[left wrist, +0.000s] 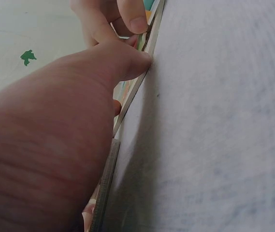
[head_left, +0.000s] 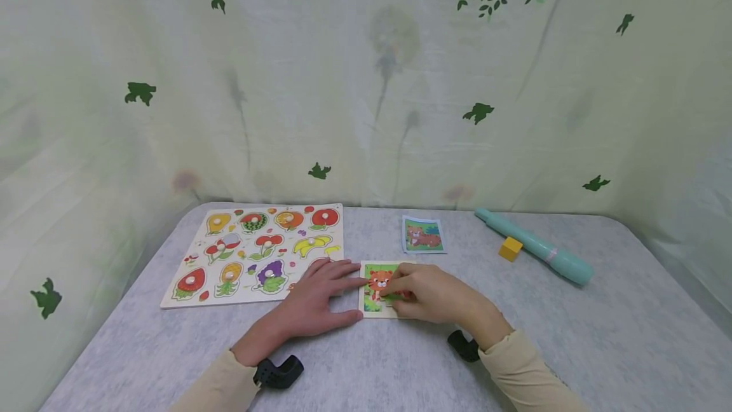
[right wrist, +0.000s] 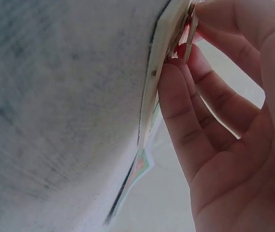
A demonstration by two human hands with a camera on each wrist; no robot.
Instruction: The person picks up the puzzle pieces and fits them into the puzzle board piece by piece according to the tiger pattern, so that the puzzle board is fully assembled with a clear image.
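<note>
A small wooden puzzle board (head_left: 373, 309) with an orange tiger on green lies in front of me. My left hand (head_left: 317, 304) is spread flat, its index fingertip and thumb at the board's left edge. Over the board's right part, my right hand (head_left: 437, 294) pinches a thin wooden puzzle piece (right wrist: 191, 36) between thumb and fingers. In the right wrist view this piece stands tilted close over the board's face, and other fingertips rest by the board's pale edge (right wrist: 149, 92). The right hand hides much of the board's right half in the head view.
A fruit peg puzzle board (head_left: 240, 294) lies at the left, partly under the left hand's fingers. Behind the tiger board is a picture card (head_left: 424, 236). A yellow cube (head_left: 510, 248) and a long teal tapered object (head_left: 537, 247) lie at the right.
</note>
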